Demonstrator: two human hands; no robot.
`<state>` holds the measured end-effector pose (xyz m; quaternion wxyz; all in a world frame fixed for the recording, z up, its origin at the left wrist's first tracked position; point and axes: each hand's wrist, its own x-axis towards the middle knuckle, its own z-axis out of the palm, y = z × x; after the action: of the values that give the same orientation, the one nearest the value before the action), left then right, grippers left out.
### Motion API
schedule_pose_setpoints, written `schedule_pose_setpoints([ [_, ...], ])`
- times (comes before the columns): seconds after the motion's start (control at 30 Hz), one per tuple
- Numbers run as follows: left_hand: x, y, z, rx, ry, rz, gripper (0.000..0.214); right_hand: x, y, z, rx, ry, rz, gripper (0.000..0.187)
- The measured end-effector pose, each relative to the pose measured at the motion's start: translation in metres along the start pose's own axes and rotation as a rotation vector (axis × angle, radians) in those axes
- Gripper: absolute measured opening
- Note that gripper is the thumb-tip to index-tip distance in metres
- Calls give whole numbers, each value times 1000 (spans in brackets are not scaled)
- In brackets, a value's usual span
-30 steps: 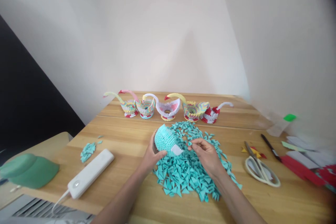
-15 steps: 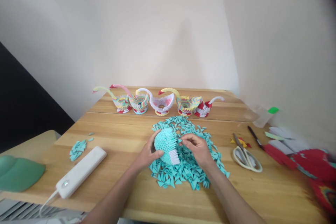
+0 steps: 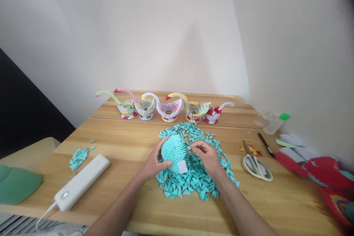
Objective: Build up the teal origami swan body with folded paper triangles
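Note:
A round turquoise model of folded paper pieces (image 3: 173, 152), with a white patch low on its right side, is tilted above the table. My left hand (image 3: 155, 160) grips it from the left, thumb across the front and fingers behind. Close to its right edge, my right hand (image 3: 206, 155) pinches a small turquoise folded paper piece (image 3: 189, 148) between thumb and fingertips. Whether that piece touches the model I cannot tell. Under both hands spreads a heap of loose turquoise paper triangles (image 3: 199, 180).
Several folded-paper swans (image 3: 169, 110) stand in a row at the back. Scissors (image 3: 257, 166), a black pen (image 3: 266, 143), a green-capped bottle (image 3: 275, 124) and red paper models (image 3: 323, 171) lie right. Left are a white corded device (image 3: 83, 182), a small triangle pile (image 3: 79, 158) and a green cap (image 3: 20, 184).
The whole view has shifted slightly, so the objects sit a little further left. My hands keep nearly the same pose, with the pinched piece still at the model's right edge.

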<state>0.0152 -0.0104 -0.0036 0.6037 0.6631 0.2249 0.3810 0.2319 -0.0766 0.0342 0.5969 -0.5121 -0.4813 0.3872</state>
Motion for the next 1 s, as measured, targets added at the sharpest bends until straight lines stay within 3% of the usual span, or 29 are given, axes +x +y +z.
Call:
schedule_pose_setpoints([
  [0.33, -2, -1, -2, 9, -23, -3, 97, 1, 2, -1, 30, 15, -3, 23],
  [0.57, 1, 5, 0, -100, 12, 6, 101, 2, 0, -1, 9, 16, 23, 25],
  [0.83, 10, 3, 3, -210, 243, 108, 107, 9, 11, -6, -25, 94, 84, 36],
  [1.0, 13, 0, -5, -96, 424, 138, 108, 12, 23, -9, -42, 101, 113, 36],
])
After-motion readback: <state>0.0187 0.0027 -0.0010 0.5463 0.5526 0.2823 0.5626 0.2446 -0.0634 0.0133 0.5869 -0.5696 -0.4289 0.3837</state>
